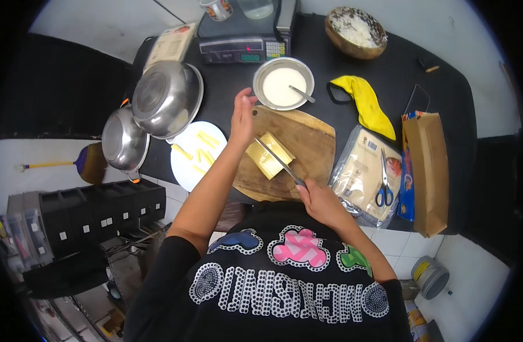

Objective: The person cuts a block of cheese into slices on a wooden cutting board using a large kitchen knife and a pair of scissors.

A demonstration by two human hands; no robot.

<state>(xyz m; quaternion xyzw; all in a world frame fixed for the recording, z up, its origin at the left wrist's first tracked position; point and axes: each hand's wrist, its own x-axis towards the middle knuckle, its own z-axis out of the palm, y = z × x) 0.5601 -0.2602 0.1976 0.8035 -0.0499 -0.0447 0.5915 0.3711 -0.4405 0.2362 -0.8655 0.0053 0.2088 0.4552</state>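
Note:
My right hand (323, 203) is closed around the handle of a kitchen knife (280, 161). The blade lies slantwise across a yellow block (263, 164), perhaps cheese or butter in a wrapper, on a wooden cutting board (310, 147). Beyond the block's left side, my left hand (243, 119) is raised at the board's upper left edge, fingers apart and holding nothing. A metal bowl (258, 87) of white liquid, with a spoon (302, 93) in it, stands just past the board. Yellow sticks (206, 156) lie on a white plate (182, 171), partly behind my left forearm.
Upturned metal bowls (159, 98) sit at the left. A scale (244, 45) and a bowl of white shreds (355, 49) stand at the back. On the right are a yellow cloth item (366, 102), a plastic package (355, 171) with scissors (384, 184) on it, and an open cardboard box (428, 171).

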